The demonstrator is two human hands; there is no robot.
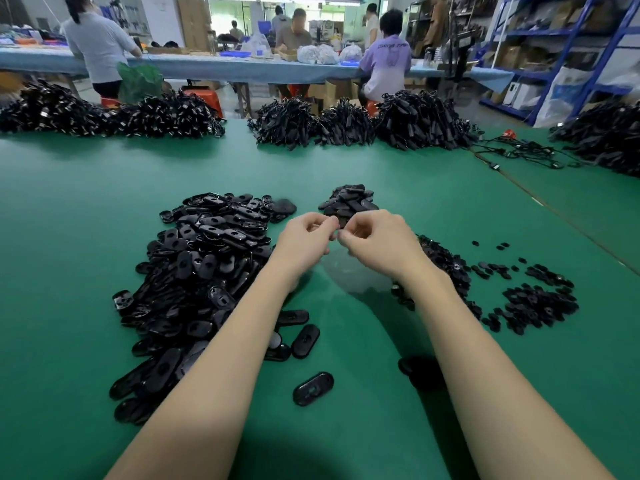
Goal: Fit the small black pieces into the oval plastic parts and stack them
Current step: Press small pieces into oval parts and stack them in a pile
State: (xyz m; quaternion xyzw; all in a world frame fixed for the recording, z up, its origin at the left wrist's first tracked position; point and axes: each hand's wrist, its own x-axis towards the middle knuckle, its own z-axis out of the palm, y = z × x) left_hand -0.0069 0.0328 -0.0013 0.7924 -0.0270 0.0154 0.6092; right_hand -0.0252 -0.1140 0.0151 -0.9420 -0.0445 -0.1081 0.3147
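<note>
Hands meet above the green desk: left hand (306, 237) and right hand (374, 237) both curled, fingertips pinched together; what they grip is hidden, so its axis cannot be told. Probably a fitting step; next, place it on the small stack of black oval plastic parts (348, 202) just beyond. Loose ovals (204, 271) lie left, small black pieces (536, 303) right.

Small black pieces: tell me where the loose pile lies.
The small black pieces lie on the green table, on the person's right, just beyond the right forearm.

Head view — down, close over hands (337, 237).
</note>
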